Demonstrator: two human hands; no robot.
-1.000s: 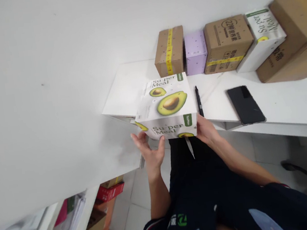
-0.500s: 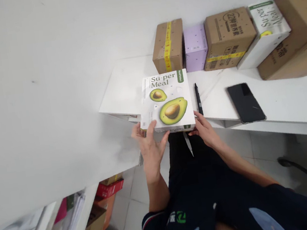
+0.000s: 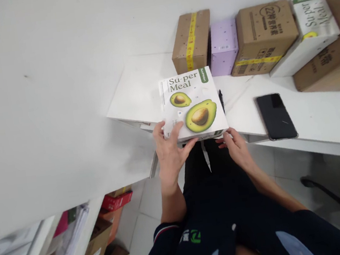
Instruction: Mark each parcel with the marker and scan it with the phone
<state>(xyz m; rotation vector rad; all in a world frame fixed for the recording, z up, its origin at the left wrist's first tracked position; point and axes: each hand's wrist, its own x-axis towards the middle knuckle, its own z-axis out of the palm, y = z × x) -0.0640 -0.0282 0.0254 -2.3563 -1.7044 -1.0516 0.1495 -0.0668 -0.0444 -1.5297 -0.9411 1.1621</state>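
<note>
A white box printed with avocados and "Su-per Meal" (image 3: 192,104) lies at the front edge of the white table (image 3: 312,113), its printed face up. My left hand (image 3: 171,150) grips its near left corner, thumb on top. My right hand (image 3: 237,148) touches the box's near right underside with curled fingers. A black pen (image 3: 221,97) lies just right of the box, partly hidden by it.
A black phone (image 3: 276,115) lies on the table to the right. Along the wall stand a taped brown box (image 3: 191,41), a lilac box (image 3: 224,47), another brown box (image 3: 263,35), a second Su-per Meal box (image 3: 311,33) and a large carton (image 3: 339,55). Shelves with files sit lower left.
The box has tipped from showing its front side to lying flat, face up. My left hand moved up onto its corner; my right hand slid under its near edge.
</note>
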